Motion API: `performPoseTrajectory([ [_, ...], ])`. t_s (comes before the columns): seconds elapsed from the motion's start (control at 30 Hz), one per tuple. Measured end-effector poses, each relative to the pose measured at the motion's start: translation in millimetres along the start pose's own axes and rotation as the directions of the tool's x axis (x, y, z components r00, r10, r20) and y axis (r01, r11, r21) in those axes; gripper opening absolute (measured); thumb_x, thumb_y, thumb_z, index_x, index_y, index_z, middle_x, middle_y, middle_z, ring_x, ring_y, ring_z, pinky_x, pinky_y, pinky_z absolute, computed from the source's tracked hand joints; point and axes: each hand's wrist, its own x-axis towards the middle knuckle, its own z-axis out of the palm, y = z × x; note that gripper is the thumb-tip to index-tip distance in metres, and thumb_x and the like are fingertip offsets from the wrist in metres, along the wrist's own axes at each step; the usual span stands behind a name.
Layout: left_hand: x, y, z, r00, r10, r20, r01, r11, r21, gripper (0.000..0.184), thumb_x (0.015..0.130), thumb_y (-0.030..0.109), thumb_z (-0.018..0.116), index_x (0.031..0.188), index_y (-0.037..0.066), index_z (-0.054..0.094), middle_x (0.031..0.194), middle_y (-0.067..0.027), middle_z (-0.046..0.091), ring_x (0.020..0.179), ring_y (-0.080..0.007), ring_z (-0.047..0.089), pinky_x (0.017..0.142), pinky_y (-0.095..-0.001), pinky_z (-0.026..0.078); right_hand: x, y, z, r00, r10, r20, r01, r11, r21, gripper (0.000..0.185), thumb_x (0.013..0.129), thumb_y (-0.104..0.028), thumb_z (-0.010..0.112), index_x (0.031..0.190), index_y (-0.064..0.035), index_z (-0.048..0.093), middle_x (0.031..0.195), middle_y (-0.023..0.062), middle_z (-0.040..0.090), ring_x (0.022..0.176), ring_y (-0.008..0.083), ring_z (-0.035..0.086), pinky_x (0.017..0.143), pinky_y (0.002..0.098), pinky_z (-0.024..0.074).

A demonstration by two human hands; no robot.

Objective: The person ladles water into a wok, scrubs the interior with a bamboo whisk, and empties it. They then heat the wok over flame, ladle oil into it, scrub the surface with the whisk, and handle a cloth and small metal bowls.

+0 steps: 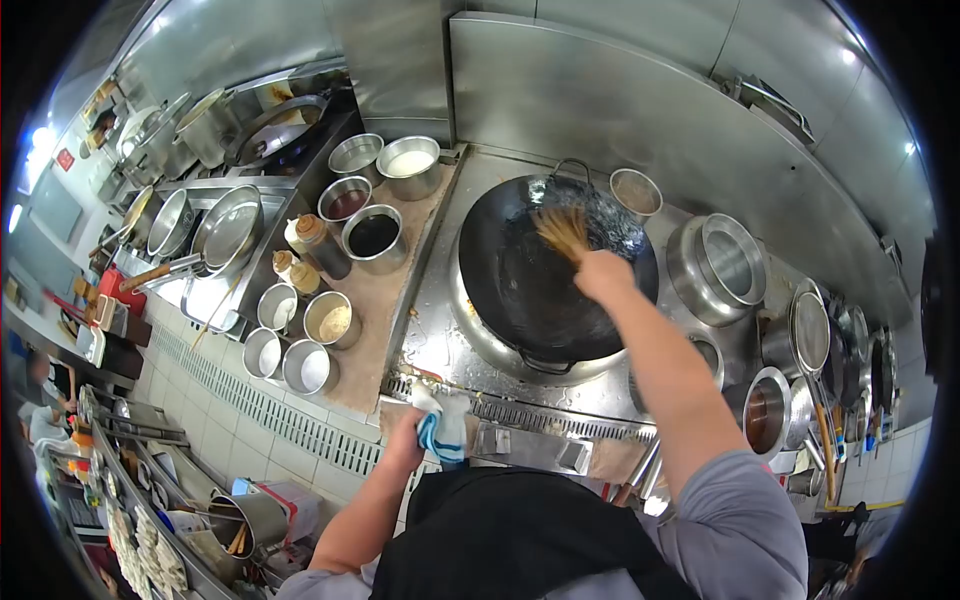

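Well to the left of the wok (530,300) lies a wooden-handled steel pan (232,228). Nearer to the wok, on its left, four small metal cups (310,370) stand close together, with squeeze bottles (326,250) just behind them. Between those bottles and the wok I see a round steel canister of dark liquid (380,265); behind it, also to the wok's left, stand a canister of reddish-brown liquid (345,214) and a canister with white contents (413,187).

My left hand (404,441) is in front of the wok and to its left, fingers closed around a white cloth with blue stripes (438,432), which bunches out beyond my grip.

The wok sits round and dark on the steel stove top (425,350), its far inner side shiny and wet-looking. My right hand (604,277) reaches over the wok's right half, clamped on a straw-coloured bristle brush (563,228). The bristles fan out over the wok's far inner side; I cannot tell how firmly they press.

Just behind the wok, to its right, is a small round container (637,207). Farther right of the wok stand nested metal pots (690,275), and beyond them a round mesh strainer (811,330).
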Motion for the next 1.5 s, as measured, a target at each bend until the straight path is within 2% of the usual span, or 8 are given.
performPoseTrajectory([
  [0.17, -36, 63, 58, 0.951, -0.062, 0.302, 0.235, 0.781, -0.578, 0.050, 0.086, 0.027, 0.051, 0.123, -0.008, 0.053, 0.110, -0.0177, 0.064, 0.096, -0.0289, 0.065, 0.090, -0.0377, 0.051, -57, -54, -4, 0.974, -0.227, 0.002, 0.222, 0.952, 0.213, 0.055, 0.080, -0.026, 0.062, 0.134, -0.0220, 0.052, 0.095, 0.0201, 0.067, 0.089, 0.0371, 0.065, 0.079, 0.0450, 0.0522],
  [0.23, -22, 29, 28, 0.905, -0.115, 0.411, 0.309, 0.841, -0.445, 0.046, 0.086, 0.028, 0.055, 0.118, -0.006, 0.055, 0.104, -0.0161, 0.065, 0.092, -0.0267, 0.065, 0.084, -0.0367, 0.052, -108, -53, -42, 0.935, -0.334, 0.117, 0.316, 0.937, 0.149, 0.050, 0.080, -0.021, 0.058, 0.129, -0.0166, 0.056, 0.090, 0.0208, 0.067, 0.087, 0.0372, 0.066, 0.077, 0.0480, 0.0524],
  [0.4, -27, -5, -15, 0.980, 0.155, -0.127, -0.085, 0.896, 0.436, 0.042, 0.082, 0.028, 0.064, 0.109, -0.003, 0.058, 0.089, -0.0137, 0.066, 0.084, -0.0238, 0.065, 0.073, -0.0356, 0.051, -152, 14, -62, 0.931, -0.117, 0.346, 0.212, 0.944, -0.252, 0.028, 0.091, -0.014, 0.047, 0.114, -0.0113, 0.062, 0.092, 0.0193, 0.068, 0.087, 0.0354, 0.068, 0.074, 0.0481, 0.0536],
  [0.6, 49, 2, -41, 0.902, 0.382, -0.203, -0.103, 0.646, 0.756, 0.045, 0.079, 0.029, 0.064, 0.110, -0.003, 0.058, 0.096, -0.0143, 0.066, 0.083, -0.0244, 0.063, 0.074, -0.0360, 0.050, -28, 57, 1, 1.000, -0.025, -0.005, 0.025, 1.000, 0.017, 0.045, 0.081, -0.019, 0.057, 0.126, -0.0191, 0.055, 0.098, 0.0190, 0.068, 0.092, 0.0363, 0.066, 0.081, 0.0482, 0.0519],
  [0.87, -5, 29, -29, 0.991, -0.009, -0.131, -0.012, 0.988, -0.156, 0.027, 0.089, 0.028, 0.061, 0.102, 0.004, 0.056, 0.078, -0.0078, 0.062, 0.068, -0.0221, 0.063, 0.066, -0.0362, 0.053, -120, -37, -18, 0.926, -0.351, 0.141, 0.362, 0.930, -0.062, 0.045, 0.086, -0.015, 0.051, 0.130, -0.0094, 0.054, 0.090, 0.0253, 0.064, 0.087, 0.0400, 0.066, 0.077, 0.0460, 0.0532],
  [1.0, -22, 11, -19, 0.992, -0.123, -0.012, 0.113, 0.940, -0.321, 0.034, 0.092, 0.041, 0.061, 0.097, 0.008, 0.055, 0.077, -0.0090, 0.062, 0.065, -0.0227, 0.063, 0.063, -0.0379, 0.054, -142, 16, -7, 0.983, -0.005, 0.186, 0.037, 0.985, -0.168, 0.031, 0.093, -0.015, 0.046, 0.119, -0.0036, 0.057, 0.093, 0.0232, 0.065, 0.082, 0.0441, 0.067, 0.071, 0.0491, 0.0545],
  [1.17, -14, 18, 82, 0.920, -0.333, 0.208, 0.380, 0.886, -0.266, 0.053, 0.093, 0.060, 0.045, 0.098, 0.009, 0.058, 0.081, -0.0107, 0.062, 0.067, -0.0245, 0.063, 0.060, -0.0387, 0.052, -14, 92, -51, 0.930, 0.165, -0.328, -0.188, 0.981, -0.039, 0.037, 0.088, -0.026, 0.049, 0.122, -0.0155, 0.060, 0.102, 0.0220, 0.067, 0.097, 0.0369, 0.065, 0.084, 0.0485, 0.0511],
  [1.5, 15, 62, 175, 0.904, -0.311, 0.292, 0.328, 0.945, -0.009, 0.049, 0.097, 0.056, 0.043, 0.102, 0.011, 0.062, 0.086, -0.0015, 0.065, 0.075, -0.0143, 0.062, 0.069, -0.0339, 0.053, -114, 83, -42, 0.943, 0.149, -0.299, -0.100, 0.980, 0.173, 0.065, 0.086, -0.031, 0.061, 0.145, -0.0214, 0.036, 0.106, 0.0236, 0.060, 0.094, 0.0415, 0.063, 0.082, 0.0489, 0.0511],
])
